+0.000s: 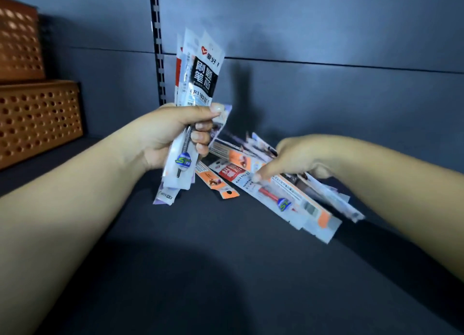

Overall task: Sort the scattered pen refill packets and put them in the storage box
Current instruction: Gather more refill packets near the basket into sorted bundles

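My left hand [173,134] grips an upright bundle of pen refill packets [198,71]; the front one has a black label with white characters. A pile of scattered refill packets [288,199] lies on the dark shelf to the right, white and orange, one showing a red refill. My right hand [296,156] rests on that pile with its thumb pressing a white packet; its fingers are spread over the packets and I cannot tell whether they hold any. An orange perforated storage box [37,119] stands at the far left.
A second orange perforated box [17,38] sits stacked on the first. A slotted black upright [158,41] runs down the grey back panel. The dark shelf surface [200,272] stretches toward me, partly in shadow.
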The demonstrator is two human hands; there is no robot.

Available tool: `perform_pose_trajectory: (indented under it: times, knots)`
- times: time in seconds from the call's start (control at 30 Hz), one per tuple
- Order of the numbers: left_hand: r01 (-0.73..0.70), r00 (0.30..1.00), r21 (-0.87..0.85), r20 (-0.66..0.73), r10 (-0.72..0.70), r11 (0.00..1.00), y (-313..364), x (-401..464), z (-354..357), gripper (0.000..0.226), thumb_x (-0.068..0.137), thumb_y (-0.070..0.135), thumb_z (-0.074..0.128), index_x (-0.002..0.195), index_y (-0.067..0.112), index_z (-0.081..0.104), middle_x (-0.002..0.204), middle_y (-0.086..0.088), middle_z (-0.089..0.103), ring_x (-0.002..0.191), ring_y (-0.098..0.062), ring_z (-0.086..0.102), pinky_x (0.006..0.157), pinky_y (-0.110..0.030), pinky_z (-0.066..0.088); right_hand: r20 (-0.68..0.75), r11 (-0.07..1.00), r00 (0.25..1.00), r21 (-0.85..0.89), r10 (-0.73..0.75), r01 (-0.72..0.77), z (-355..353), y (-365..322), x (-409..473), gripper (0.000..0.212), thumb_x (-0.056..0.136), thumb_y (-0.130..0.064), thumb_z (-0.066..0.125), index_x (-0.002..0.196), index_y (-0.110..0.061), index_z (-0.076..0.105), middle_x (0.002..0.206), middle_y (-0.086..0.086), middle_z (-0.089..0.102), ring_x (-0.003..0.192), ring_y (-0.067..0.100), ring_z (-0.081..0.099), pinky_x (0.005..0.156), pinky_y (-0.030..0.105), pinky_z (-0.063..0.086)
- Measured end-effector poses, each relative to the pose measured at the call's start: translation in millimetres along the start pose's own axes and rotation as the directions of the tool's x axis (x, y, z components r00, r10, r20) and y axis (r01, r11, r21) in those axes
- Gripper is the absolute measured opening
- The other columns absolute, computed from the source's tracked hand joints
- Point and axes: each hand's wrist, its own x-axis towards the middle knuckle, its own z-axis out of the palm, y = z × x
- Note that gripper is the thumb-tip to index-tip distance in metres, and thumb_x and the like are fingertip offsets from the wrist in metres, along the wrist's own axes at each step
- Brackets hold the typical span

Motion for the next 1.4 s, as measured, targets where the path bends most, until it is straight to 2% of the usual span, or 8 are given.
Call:
perform_pose_trajectory:
  times: [0.2,0.47,0.63,0.87,0.97,1.17,1.27,1.4]
  knots:
    - [0.008,1.0,-0.004,0.008,-0.008,1.0,-2.9,1.1,3.9,0.015,0.066,0.02,0.059,0.07,0.017,0.045,0.036,0.009,0.035,0.03,-0.002,0.031,0.035,-0.013,0.03,0.049,0.989,0.999,0.147,0.002,-0.009,3.8,14.4,-12.1,0.026,0.074,-0.038,0.069,0.077,-0.014,0.057,0.1,0.013,0.065,0.083,0.028,0.057,0.071,0.031,0.048]
    - [0.066,0.997,-0.022,-0.026,-0.066,0.998,-17.8,2.5,2.7,0.013,0.067,0.017,0.059,0.066,0.019,0.047,0.039,0.009,0.035,0.031,-0.002,0.032,0.038,-0.012,0.031,0.015,0.997,0.997,0.019,0.075,-0.075,25.1,-21.5,-35.7,0.094,0.068,-0.051,0.07,0.14,-0.008,0.026,0.143,0.008,0.04,0.126,0.029,0.043,0.099,0.034,0.036]
    - [0.012,0.995,-0.131,-0.1,-0.026,0.991,-6.5,5.9,-17.2,0.022,0.086,0.02,0.049,0.065,0.021,0.039,0.034,0.007,0.035,0.029,-0.002,0.032,0.038,-0.011,0.03,0.119,0.98,0.984,0.137,0.132,-0.148,21.3,-29.8,-47.3,0.052,0.071,-0.056,0.064,0.089,-0.008,0.056,0.131,0.015,0.047,0.127,0.03,0.041,0.102,0.038,0.032]
    - [0.033,0.999,-0.118,-0.006,-0.034,0.992,-11.8,4.5,-13.7,0.02,0.075,0.022,0.056,0.063,0.02,0.039,0.035,0.008,0.036,0.03,-0.002,0.032,0.038,-0.012,0.031,0.183,0.989,0.972,-0.036,0.146,-0.142,31.2,-47.4,-34.9,0.051,0.086,-0.052,0.048,0.101,-0.004,0.057,0.088,0.013,0.069,0.111,0.022,0.045,0.084,0.026,0.03]
    - [0.036,0.999,-0.127,0.027,-0.033,0.991,-11.6,5.0,-11.2,0.022,0.072,0.022,0.057,0.061,0.019,0.038,0.037,0.008,0.036,0.032,-0.001,0.032,0.039,-0.012,0.03,0.179,0.985,0.971,0.048,0.158,-0.169,28.0,-45.8,-29.7,0.048,0.087,-0.037,0.056,0.121,-0.004,0.05,0.136,0.015,0.049,0.126,0.027,0.044,0.094,0.03,0.036]
    - [0.024,0.999,-0.195,0.032,-0.018,0.981,-6.5,2.0,-12.1,0.027,0.087,0.02,0.05,0.062,0.02,0.04,0.036,0.008,0.037,0.032,-0.001,0.032,0.039,-0.012,0.03,0.109,0.981,0.976,-0.066,0.19,-0.184,20.5,-43.1,-27.9,0.026,0.087,-0.02,0.056,0.069,-0.004,0.047,0.074,0.01,0.054,0.053,0.021,0.056,0.04,0.019,0.04]
    - [-0.003,1.0,-0.262,0.029,0.011,0.965,-1.4,2.2,-9.3,0.03,0.088,0.02,0.05,0.06,0.02,0.04,0.036,0.008,0.036,0.032,-0.001,0.032,0.04,-0.012,0.031,0.207,0.926,0.946,0.234,0.25,-0.296,6.9,-15.8,-30.0,0.023,0.088,-0.013,0.053,0.067,-0.003,0.056,0.048,0.005,0.063,0.055,0.019,0.063,0.064,0.028,0.055]
    - [0.001,0.998,-0.285,0.053,0.015,0.959,-3.9,3.8,-1.0,0.026,0.082,0.02,0.054,0.06,0.02,0.04,0.038,0.007,0.038,0.034,-0.002,0.033,0.039,-0.013,0.033,-0.27,0.679,0.954,0.725,0.129,0.114,-15.1,12.2,-44.1,0.006,0.084,-0.003,0.059,0.078,-0.005,0.058,0.054,-0.002,0.07,0.045,0.009,0.064,0.05,0.022,0.054]
